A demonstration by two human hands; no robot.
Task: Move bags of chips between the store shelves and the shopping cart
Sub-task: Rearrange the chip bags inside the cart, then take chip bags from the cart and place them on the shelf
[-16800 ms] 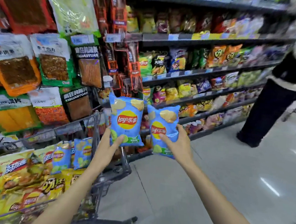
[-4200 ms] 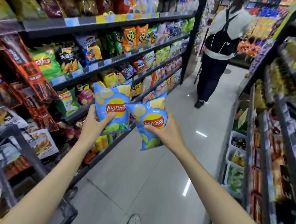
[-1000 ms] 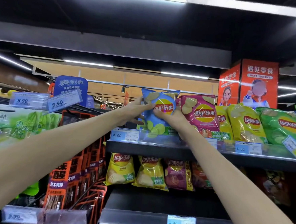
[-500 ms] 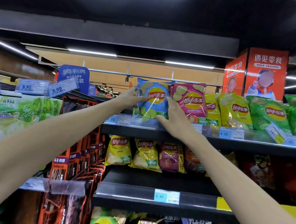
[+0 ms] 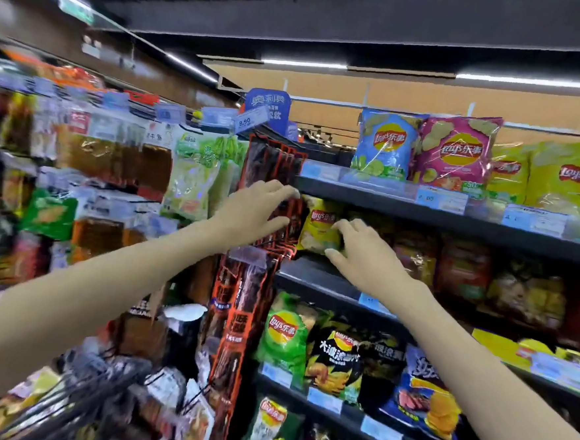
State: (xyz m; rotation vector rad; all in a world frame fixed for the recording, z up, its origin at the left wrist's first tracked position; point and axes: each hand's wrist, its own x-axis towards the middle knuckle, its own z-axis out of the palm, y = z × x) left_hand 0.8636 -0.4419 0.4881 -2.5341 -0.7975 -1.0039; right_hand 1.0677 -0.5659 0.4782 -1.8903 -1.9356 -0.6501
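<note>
While the blue chip bag stands at the top shelf's left end, left hand and right hand hang released, fingers spread

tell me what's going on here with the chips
A person is restocking snack shelves. The blue Lay's chip bag stands on the top shelf beside a pink Lay's bag, with neither hand on it. The right hand reaches to a yellow Lay's bag one shelf down; the left hand is open, empty.

Lay's logo on a blue chip bag and pink chip bag above both hands; a price tag reads 8.90.
</note>
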